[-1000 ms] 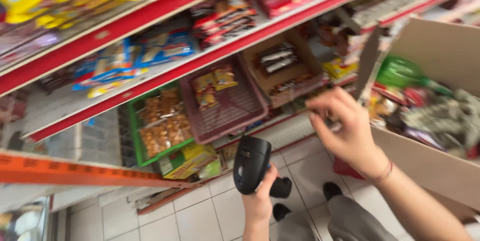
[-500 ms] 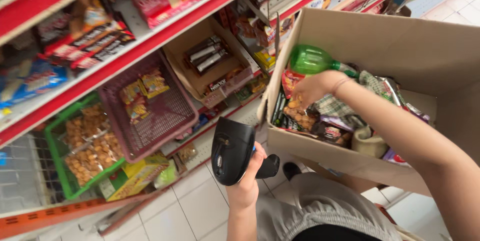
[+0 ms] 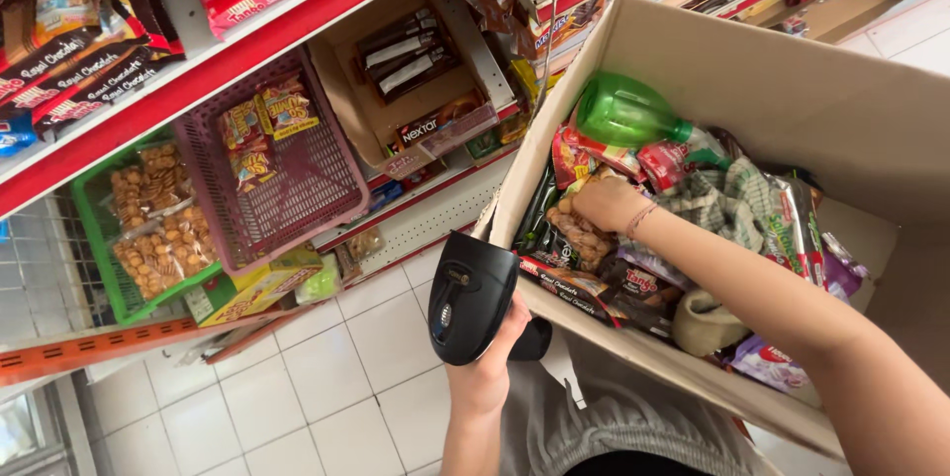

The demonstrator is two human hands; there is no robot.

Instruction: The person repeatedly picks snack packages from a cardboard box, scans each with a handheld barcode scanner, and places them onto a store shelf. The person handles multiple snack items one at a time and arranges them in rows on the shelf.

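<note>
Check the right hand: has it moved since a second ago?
Yes. The right hand went from the air in front of the shelves into the cardboard box, onto the snack packets.

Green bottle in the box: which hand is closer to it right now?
Right. The right hand is inside the cardboard box, just below the green bottle; the left hand holds the black scanner outside.

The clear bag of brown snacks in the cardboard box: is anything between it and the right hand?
Nothing visible: the right hand already rests on the clear bag of brown snacks, among other packets in the cardboard box.
</note>
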